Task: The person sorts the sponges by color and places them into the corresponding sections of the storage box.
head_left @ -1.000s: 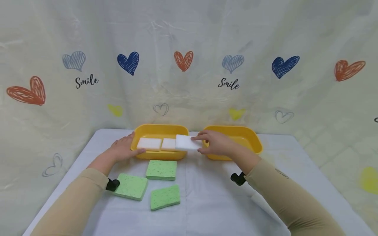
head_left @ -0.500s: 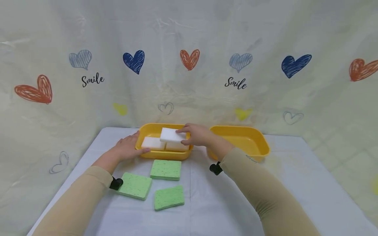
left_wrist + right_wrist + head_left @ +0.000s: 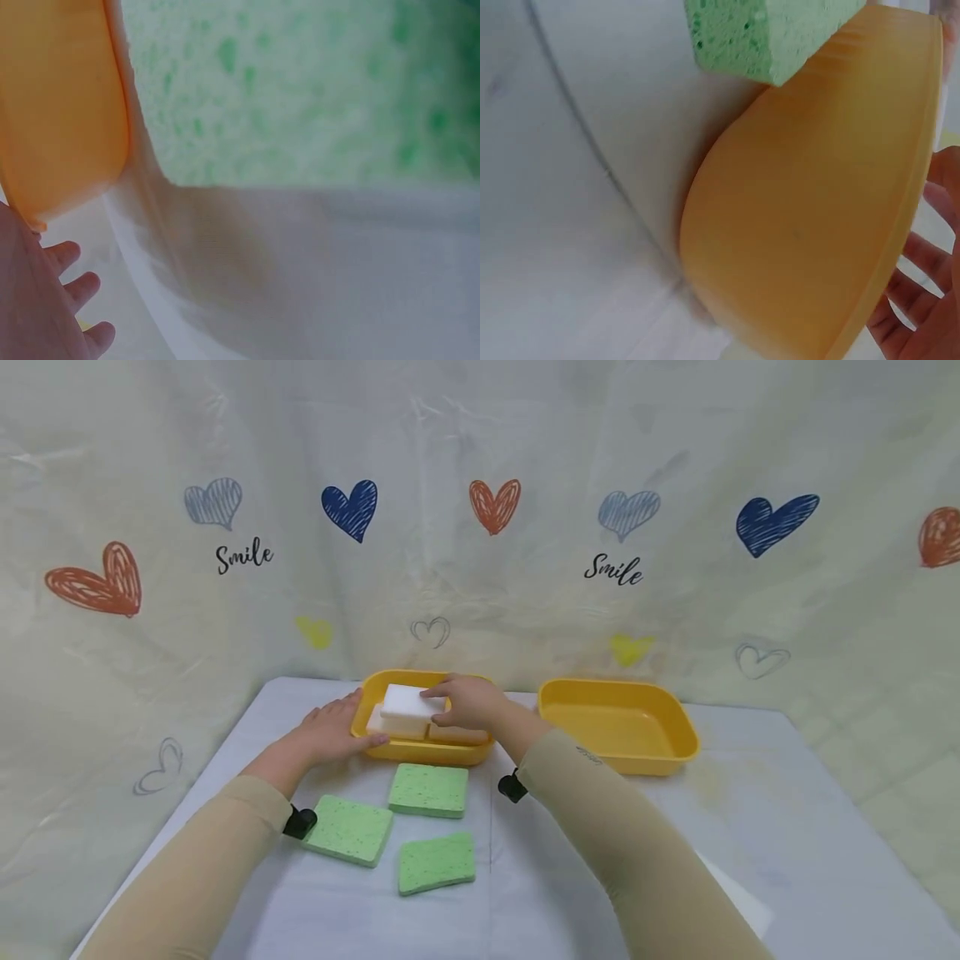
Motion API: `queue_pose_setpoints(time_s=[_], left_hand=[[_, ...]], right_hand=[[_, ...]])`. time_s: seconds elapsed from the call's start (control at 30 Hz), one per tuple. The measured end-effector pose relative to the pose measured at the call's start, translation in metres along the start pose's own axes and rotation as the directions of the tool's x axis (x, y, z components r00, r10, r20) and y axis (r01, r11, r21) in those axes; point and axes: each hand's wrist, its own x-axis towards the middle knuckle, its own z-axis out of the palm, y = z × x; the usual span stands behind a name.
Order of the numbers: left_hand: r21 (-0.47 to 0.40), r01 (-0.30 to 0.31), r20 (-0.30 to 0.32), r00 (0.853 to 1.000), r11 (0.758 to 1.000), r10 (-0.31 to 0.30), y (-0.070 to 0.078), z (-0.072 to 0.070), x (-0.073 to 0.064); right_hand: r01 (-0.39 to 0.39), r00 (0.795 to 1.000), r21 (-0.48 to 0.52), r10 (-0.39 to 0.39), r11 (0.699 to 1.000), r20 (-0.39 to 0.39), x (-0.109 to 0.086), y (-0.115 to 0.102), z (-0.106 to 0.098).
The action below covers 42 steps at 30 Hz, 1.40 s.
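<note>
My right hand [image 3: 472,703] pinches a white foam sponge block [image 3: 405,699] between thumb and fingers, inside the left yellow plastic tray [image 3: 420,753]. This block overlaps a white block [image 3: 375,720] lying on the tray's left half. Another white block [image 3: 459,734] lies on the right half, partly behind my hand. With fingers extended, my left hand [image 3: 322,735] rests against the tray's left end, its thumb on the front rim. In the right wrist view, the curved tray wall [image 3: 802,210] hides the held block, and the fingers show beyond its rim.
Three green speckled sponges lie in front of the left tray: a back one [image 3: 427,789], a left one [image 3: 348,828] and a front one [image 3: 437,862]. A second yellow tray [image 3: 615,727] stands to the right. Behind the table hangs a sheet printed with hearts [image 3: 495,506].
My right hand has carried the white block leftward from the left tray's right edge to over its left half. My left hand has stayed at the tray's end. The view has shifted slightly.
</note>
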Motion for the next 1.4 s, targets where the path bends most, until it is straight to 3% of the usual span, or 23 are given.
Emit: queue_pose_setpoints(time_s=[0.17,0.37,0.6,0.9,1.4], left_hand=[[0.000,0.002,-0.002,1.000,1.000,-0.002,-0.002,0.002,0.002],[-0.011,-0.010,-0.008,1.000,1.000,0.010,0.003,-0.003,-0.001],[0.002,0.003,0.009,1.000,1.000,-0.003,0.005,-0.004,-0.001],[0.018,0.006,0.011,1.000,1.000,-0.006,0.003,-0.003,0.000],[0.009,-0.013,0.000,1.000,1.000,0.013,0.004,-0.002,-0.002]], right_hand=[[0.019,1.000,-0.042,-0.018,0.999,0.009,0.013,-0.011,0.006],[-0.033,0.999,-0.022,0.034,0.999,0.037,0.024,-0.021,0.012],[-0.081,0.995,0.010,0.080,0.997,0.062,0.025,-0.026,0.013],[-0.070,0.996,0.015,0.069,0.997,0.064,0.029,-0.026,0.020],[-0.047,0.999,0.070,0.048,0.996,-0.011,0.006,-0.015,0.000]])
